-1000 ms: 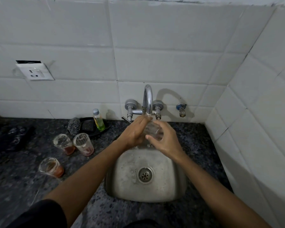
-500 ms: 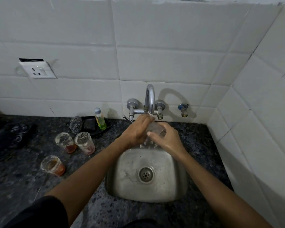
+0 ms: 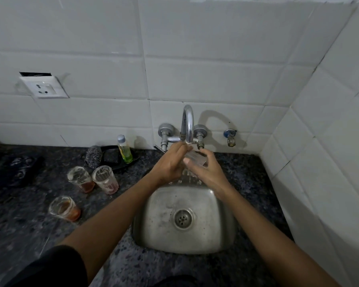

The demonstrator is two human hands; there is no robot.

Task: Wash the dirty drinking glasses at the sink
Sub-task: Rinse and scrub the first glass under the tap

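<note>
A clear drinking glass (image 3: pixel 195 157) is held under the spout of the chrome tap (image 3: pixel 187 125), above the back of the steel sink (image 3: pixel 153 230). My right hand (image 3: pixel 205 170) grips the glass from the right, thumb across its side. My left hand (image 3: pixel 170 163) is against the glass from the left, its fingers reaching up to the rim under the spout. Water falls from the glass into the sink. Three dirty glasses stand on the counter at left: one with orange dregs (image 3: pixel 80 179), one with pink dregs (image 3: pixel 105 180), and a nearer one with orange dregs (image 3: pixel 64 208).
A black soap dish (image 3: pixel 114 158) behind the dirty glasses holds a steel scourer (image 3: pixel 94 156), a dark sponge and a small bottle of green liquid (image 3: pixel 124 149). A dark bag (image 3: pixel 13 168) lies at far left. A tiled wall closes the right side.
Both hands with the glass have stayed under the spout; the left hand's fingers have shifted slightly on the glass. The view has tilted up a little.
</note>
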